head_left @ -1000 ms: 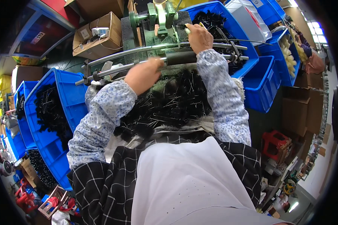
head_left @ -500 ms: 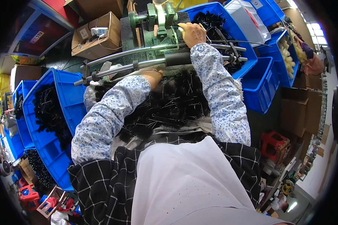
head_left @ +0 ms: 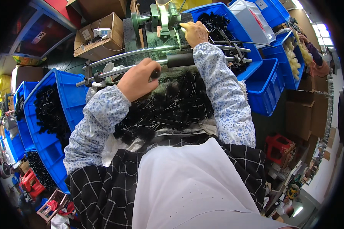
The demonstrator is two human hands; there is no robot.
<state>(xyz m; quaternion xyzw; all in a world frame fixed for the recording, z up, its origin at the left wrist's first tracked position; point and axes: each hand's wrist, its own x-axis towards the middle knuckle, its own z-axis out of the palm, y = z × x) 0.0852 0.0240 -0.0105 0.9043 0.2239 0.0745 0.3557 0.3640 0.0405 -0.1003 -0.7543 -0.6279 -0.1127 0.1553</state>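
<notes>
Left hand: I am watching the left hand (head_left: 137, 81) curling fingers and thumb around a black tuft (head_left: 155, 74), just on the near side of the front rail (head_left: 118, 71).
Right hand: The right hand (head_left: 196, 34) is reaching past both rails; its fingertips are bunching beside the machine (head_left: 164, 33), but from here I cannot tell whether they are gripping anything.
Brushes: The loose brushes (head_left: 170, 102) are lying in a dark heap between the left sleeve (head_left: 97, 120) and the right sleeve (head_left: 223, 89), their wire loops poking out.
In the way: The front rail and the rear rail (head_left: 114, 57) are crossing between heap and machine; a black tube (head_left: 180, 60) is covering the front rail's middle.
Around: A right bin (head_left: 249, 38) and a left bin (head_left: 73, 91) are holding more black brushes; a carton (head_left: 112, 38) is sitting beyond the rails' left half.
Edges: The left bin is standing close to the left sleeve; a deep bin (head_left: 271, 87) is standing right of the right sleeve.
Room: A gap is opening between the hands, over the tube.
Change: Compared with half a second ago, the left hand is showing further left and more fully; the right is staying nearly put.
</notes>
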